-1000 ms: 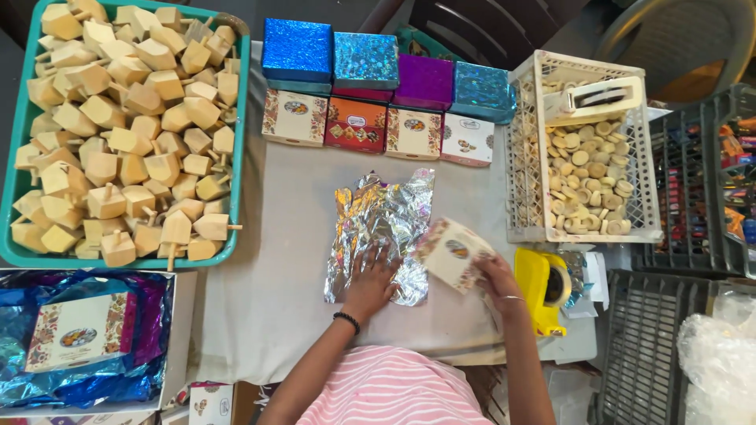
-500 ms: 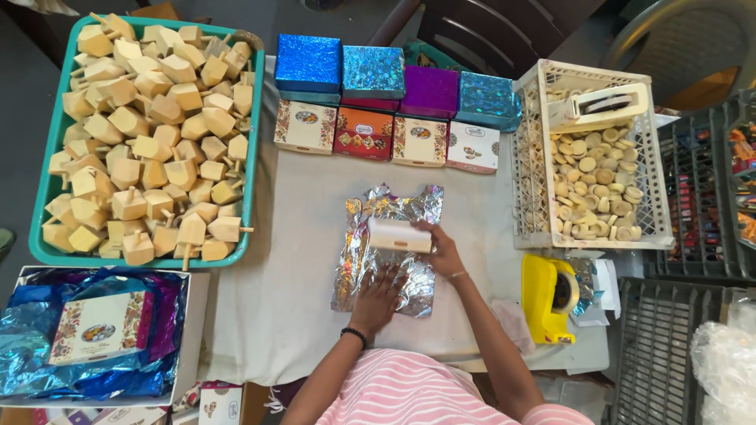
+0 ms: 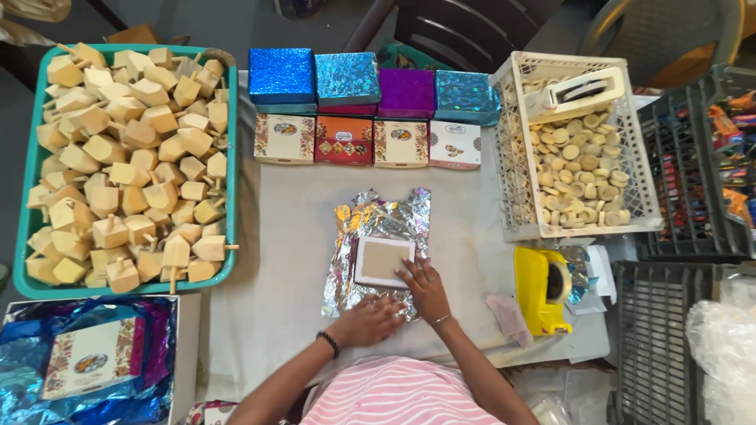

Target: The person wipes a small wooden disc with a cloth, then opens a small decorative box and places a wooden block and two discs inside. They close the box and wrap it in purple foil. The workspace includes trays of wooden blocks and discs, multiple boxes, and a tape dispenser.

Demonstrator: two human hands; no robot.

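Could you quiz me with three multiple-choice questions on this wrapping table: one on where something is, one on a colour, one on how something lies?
1. Where is the yellow tape dispenser?
A) in the white crate
B) on the table, right of the foil sheet
C) in the green tray

2. What colour is the tray of wooden tops?
A) green
B) red
C) black

3. How does the small box lie?
A) upright on edge
B) held in the air
C) flat on the foil sheet, plain side up

Answers: 1 B, it stands beside the foil by the right hand. 2 A, its rim is teal-green. 3 C, the right hand's fingers rest on it while the left hand presses the foil.
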